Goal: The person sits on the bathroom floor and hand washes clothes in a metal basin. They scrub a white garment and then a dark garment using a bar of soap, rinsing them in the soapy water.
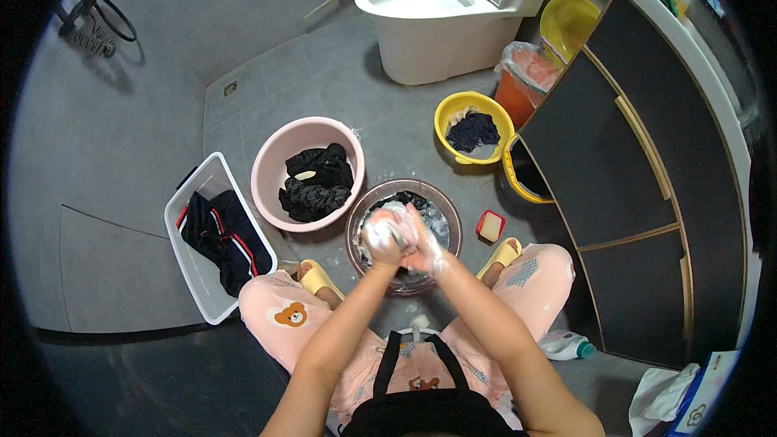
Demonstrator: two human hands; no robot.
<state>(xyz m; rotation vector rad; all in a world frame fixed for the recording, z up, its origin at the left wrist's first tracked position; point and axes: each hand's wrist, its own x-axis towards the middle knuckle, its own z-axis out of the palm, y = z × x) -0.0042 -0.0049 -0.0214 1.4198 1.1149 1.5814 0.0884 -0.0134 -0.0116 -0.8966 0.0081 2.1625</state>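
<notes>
Both my hands are together over a brown basin (455, 255) on the floor between my feet. My left hand (380, 244), covered in white suds and blurred, is closed on a wet pale pink cloth (396, 217). My right hand (424, 252), also sudsy, grips the same bunched cloth from the other side. The cloth's kind of garment cannot be made out. Below it, dark wet fabric (409, 197) lies in foamy water. A bar of soap (490, 226) rests in a red dish to the right of the basin.
A pink basin (263, 170) with black clothes and a white bin (182, 263) with dark striped clothing stand left. Right are a yellow basin (457, 158) with dark clothes, a bucket (511, 166), a dark cabinet (631, 218) and a bottle (566, 345). A toilet (441, 40) stands behind.
</notes>
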